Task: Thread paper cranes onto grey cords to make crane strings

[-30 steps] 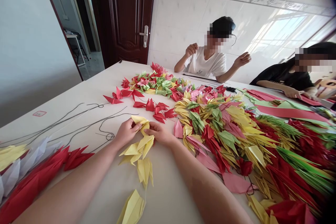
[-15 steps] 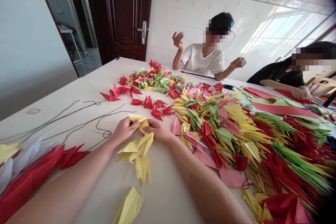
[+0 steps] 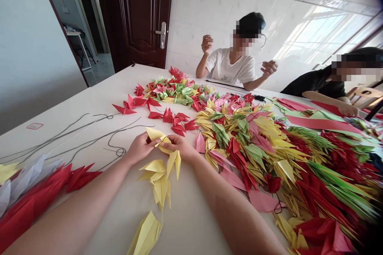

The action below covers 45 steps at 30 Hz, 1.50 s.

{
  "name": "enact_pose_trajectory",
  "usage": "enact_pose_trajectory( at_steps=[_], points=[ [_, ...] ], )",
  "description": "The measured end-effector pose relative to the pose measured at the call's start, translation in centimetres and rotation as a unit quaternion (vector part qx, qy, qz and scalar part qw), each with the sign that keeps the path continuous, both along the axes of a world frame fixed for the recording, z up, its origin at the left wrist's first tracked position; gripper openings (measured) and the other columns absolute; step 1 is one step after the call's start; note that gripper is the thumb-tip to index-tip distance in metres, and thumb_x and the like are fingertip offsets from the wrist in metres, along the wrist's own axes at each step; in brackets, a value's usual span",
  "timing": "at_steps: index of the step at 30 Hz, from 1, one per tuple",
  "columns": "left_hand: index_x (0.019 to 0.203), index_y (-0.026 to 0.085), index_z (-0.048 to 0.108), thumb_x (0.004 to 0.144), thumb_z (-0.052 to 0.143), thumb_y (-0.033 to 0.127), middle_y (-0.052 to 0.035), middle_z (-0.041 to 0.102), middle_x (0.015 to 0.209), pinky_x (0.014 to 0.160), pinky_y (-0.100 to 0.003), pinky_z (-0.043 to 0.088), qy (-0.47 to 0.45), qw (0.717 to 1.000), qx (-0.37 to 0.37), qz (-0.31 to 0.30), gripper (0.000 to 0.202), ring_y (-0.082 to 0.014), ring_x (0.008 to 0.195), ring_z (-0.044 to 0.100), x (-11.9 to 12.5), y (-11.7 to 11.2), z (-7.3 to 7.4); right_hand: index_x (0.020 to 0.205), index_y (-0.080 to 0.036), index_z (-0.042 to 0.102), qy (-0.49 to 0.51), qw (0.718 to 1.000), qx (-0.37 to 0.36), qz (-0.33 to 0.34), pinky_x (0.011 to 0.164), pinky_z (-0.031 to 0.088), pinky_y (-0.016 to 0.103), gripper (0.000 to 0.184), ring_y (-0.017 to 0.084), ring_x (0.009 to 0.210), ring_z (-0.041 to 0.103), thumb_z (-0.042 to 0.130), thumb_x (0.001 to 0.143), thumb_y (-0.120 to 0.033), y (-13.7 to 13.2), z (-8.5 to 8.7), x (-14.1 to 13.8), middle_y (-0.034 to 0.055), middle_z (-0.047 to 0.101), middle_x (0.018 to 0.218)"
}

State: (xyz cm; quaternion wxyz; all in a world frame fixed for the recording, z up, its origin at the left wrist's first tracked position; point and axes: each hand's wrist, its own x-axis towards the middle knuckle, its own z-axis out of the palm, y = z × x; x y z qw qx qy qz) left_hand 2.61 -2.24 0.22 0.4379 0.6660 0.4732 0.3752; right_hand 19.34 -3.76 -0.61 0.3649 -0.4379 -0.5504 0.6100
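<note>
Both my hands pinch a yellow folded paper piece (image 3: 155, 134) above the white table (image 3: 98, 223). My left hand (image 3: 143, 146) grips its left side, thumb on top. My right hand (image 3: 180, 146) holds the right side close by, its fingers partly hidden. Below them hangs a string of yellow folded paper pieces (image 3: 161, 187), joined by a thin pale thread. The lowest yellow piece (image 3: 145, 233) lies nearest to me.
Dark cords (image 3: 86, 143) and red and white folded papers (image 3: 38, 195) lie at left. A large heap of coloured folded paper (image 3: 239, 127) covers the right side. Two people sit across, one in a white shirt (image 3: 231, 65), one in black (image 3: 311, 79).
The hanging yellow pieces have swung and turned slightly to the right; my hands keep their hold. Across the table, the person in white has curled the raised fingers.
</note>
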Motion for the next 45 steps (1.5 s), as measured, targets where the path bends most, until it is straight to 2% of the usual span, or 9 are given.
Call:
enact_pose_trajectory(
  at_steps=[3,8,13,21,26,31,34,40,45],
  points=[
    [0.082,0.016,0.063,0.065,0.061,0.050,-0.0061,0.068,0.079,0.067,-0.030,0.046,-0.018,1.000,-0.014,-0.016,0.038,-0.0245,0.078,0.062,0.0,-0.1,0.2,0.073,-0.015,0.054,0.005,1.000,0.001,-0.004,0.047,0.028,0.020,0.036,0.006,0.051,0.041,0.071,0.058,-0.042,-0.1,0.2,-0.1,-0.0054,0.048,0.059],
    [0.072,0.016,0.059,0.070,0.053,0.056,-0.0032,0.063,0.067,0.060,-0.028,0.044,-0.045,0.998,-0.033,0.012,0.041,-0.0194,0.065,0.059,-0.1,-0.2,0.4,0.074,-0.016,0.055,0.048,0.999,-0.023,-0.002,0.046,0.030,0.020,0.036,0.005,0.049,0.041,0.071,0.058,-0.043,-0.4,0.7,-0.2,-0.0060,0.049,0.059],
    [0.070,0.017,0.056,0.071,0.054,0.054,0.0009,0.057,0.061,0.057,-0.025,0.041,-0.083,0.996,-0.044,-0.004,0.038,-0.0146,0.059,0.054,-0.4,-0.1,0.2,0.080,-0.016,0.057,0.075,0.996,-0.037,0.018,0.047,0.033,0.019,0.037,0.006,0.050,0.046,0.072,0.059,-0.042,-0.5,0.9,-0.1,-0.0040,0.054,0.063],
    [0.070,0.016,0.055,0.072,0.056,0.050,0.0018,0.055,0.059,0.056,-0.026,0.041,-0.156,0.983,-0.087,-0.033,0.034,-0.0131,0.055,0.052,-0.5,0.1,0.2,0.074,-0.016,0.056,0.077,0.996,-0.039,0.010,0.045,0.036,0.020,0.035,0.006,0.047,0.047,0.072,0.059,-0.043,-0.9,1.7,-0.1,-0.0040,0.053,0.059],
    [0.074,0.016,0.054,0.073,0.057,0.049,0.0010,0.055,0.061,0.057,-0.027,0.043,-0.170,0.979,-0.101,-0.050,0.033,-0.0141,0.058,0.054,-0.7,0.3,-0.2,0.074,-0.016,0.056,0.070,0.997,-0.033,0.021,0.045,0.036,0.019,0.035,0.006,0.048,0.048,0.071,0.060,-0.043,-0.9,1.7,-0.1,-0.0042,0.053,0.058],
    [0.069,0.016,0.053,0.071,0.060,0.048,0.0020,0.053,0.059,0.054,-0.025,0.042,-0.176,0.978,-0.098,-0.050,0.033,-0.0118,0.054,0.051,-0.7,0.5,-0.2,0.077,-0.014,0.057,0.052,0.998,-0.019,0.038,0.044,0.036,0.019,0.036,0.006,0.047,0.047,0.069,0.062,-0.045,-0.9,1.7,-0.1,-0.0041,0.053,0.058],
    [0.073,0.016,0.055,0.069,0.061,0.049,0.0009,0.057,0.061,0.056,-0.027,0.043,-0.163,0.980,-0.106,-0.039,0.034,-0.0138,0.057,0.054,-0.5,0.3,0.2,0.078,-0.014,0.057,0.049,0.998,-0.020,0.035,0.043,0.037,0.019,0.036,0.005,0.046,0.046,0.069,0.062,-0.045,-0.9,1.6,-0.1,-0.0047,0.052,0.057],
    [0.091,0.014,0.060,0.060,0.069,0.047,-0.0060,0.067,0.081,0.066,-0.033,0.046,-0.120,0.984,-0.124,-0.049,0.046,-0.0240,0.078,0.062,-0.2,-0.3,1.0,0.075,-0.016,0.055,0.059,0.997,-0.038,0.010,0.042,0.041,0.020,0.037,0.006,0.045,0.048,0.071,0.059,-0.044,-0.7,1.3,0.0,-0.0041,0.054,0.060],
    [0.095,0.014,0.061,0.061,0.069,0.047,-0.0071,0.068,0.085,0.068,-0.034,0.046,-0.128,0.982,-0.121,-0.068,0.048,-0.0252,0.081,0.062,-0.3,-0.2,0.9,0.072,-0.018,0.053,0.063,0.997,-0.050,-0.006,0.042,0.044,0.022,0.033,0.008,0.045,0.049,0.067,0.064,-0.046,-0.5,0.8,0.1,-0.0045,0.051,0.059]
  ],
)
